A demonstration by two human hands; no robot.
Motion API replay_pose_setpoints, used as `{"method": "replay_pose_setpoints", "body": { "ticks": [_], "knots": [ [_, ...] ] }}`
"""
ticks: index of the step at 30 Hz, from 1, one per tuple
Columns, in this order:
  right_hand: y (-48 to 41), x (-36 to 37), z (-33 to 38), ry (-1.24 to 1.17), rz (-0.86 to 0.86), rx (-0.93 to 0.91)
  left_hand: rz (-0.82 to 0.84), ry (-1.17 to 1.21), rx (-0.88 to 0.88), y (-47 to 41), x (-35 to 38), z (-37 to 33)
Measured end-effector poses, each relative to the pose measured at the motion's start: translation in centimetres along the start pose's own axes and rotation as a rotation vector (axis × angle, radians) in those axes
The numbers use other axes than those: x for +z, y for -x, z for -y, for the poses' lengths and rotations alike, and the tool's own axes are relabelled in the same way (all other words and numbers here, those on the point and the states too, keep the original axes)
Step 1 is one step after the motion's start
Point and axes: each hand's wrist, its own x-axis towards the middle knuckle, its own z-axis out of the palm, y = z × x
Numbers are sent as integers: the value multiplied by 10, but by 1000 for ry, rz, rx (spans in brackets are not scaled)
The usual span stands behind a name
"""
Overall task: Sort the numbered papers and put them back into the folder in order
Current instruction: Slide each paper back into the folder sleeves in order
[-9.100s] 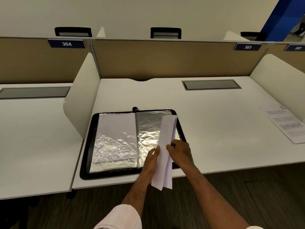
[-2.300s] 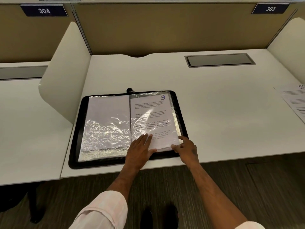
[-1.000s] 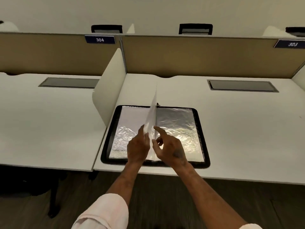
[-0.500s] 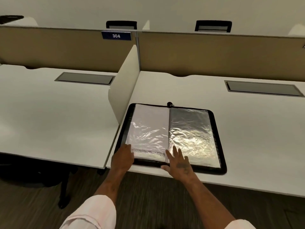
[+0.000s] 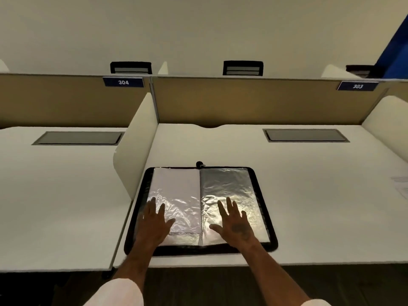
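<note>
Now, the folder (image 5: 209, 250): lies open and flat on the desk (image 5: 309, 195), with a black zip rim all round and its spine running away from the person.
Left page (image 5: 176, 186): a clear plastic sleeve left of the folder's spine, with a white sheet inside and no print legible. The plastic is crinkled toward the near edge.
Right page (image 5: 225, 184): the sleeve right of the spine is grey and shiny. It looks empty, though the glare leaves that unsure.
Left hand (image 5: 153, 221): flat, fingers spread, resting on the near outer corner of the left page and holding nothing.
Right hand (image 5: 235, 226): also flat and spread, resting on the near part of the right page and holding nothing.
Loose paper (image 5: 400, 186): a printed sheet well to the right of the folder, cut off by the frame. Its number is not readable.
Step, as judged: the pages are being pressed flat, and the empty-looking sleeve likely awaits that sheet.
Handling: the paper is light and floppy and will slide on the desk. Pinch it at a corner or short edge, and support it so it doesn't buckle.
Sleeve: thin, slick and clingy. One hand should lift the mouth open while the other feeds the sheet in squarely.
Risk: a skewed entry could crease the sheet or snag on the crinkled plastic.
</note>
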Motion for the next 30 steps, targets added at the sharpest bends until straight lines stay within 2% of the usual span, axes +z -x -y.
{"method": "replay_pose_setpoints", "body": {
  "ticks": [2, 5, 11, 14, 15, 18, 24, 27, 30],
  "knots": [
    [1, -11, -14, -39, 50, 11, -45, 28, 35, -9, -10, -18],
    [4, -27, -42, -32, -63, 79, -110, 60, 120, -24, -23, -57],
    [26, -55, -115, -41, -148, 195, -192, 67, 280, -41, -36, -147],
    [41, -66, -157, -37, -175, 178, -186, 59, 331, -40, -38, -197],
    [44, -65, -174, -25, -208, 205, -198, 54, 347, -39, -38, -216],
    [49, -55, -230, -67, -168, 285, -198, 28, 375, -31, -36, -272],
    [98, -80, -322, -58, -220, 253, -206, 68, 431, -9, -27, -383],
    [122, -79, -375, -40, -282, 311, -207, 44, 460, 2, -19, -441],
    [142, -79, -421, -27, -246, 366, -187, 60, 502, 10, -10, -491]
  ]
}}
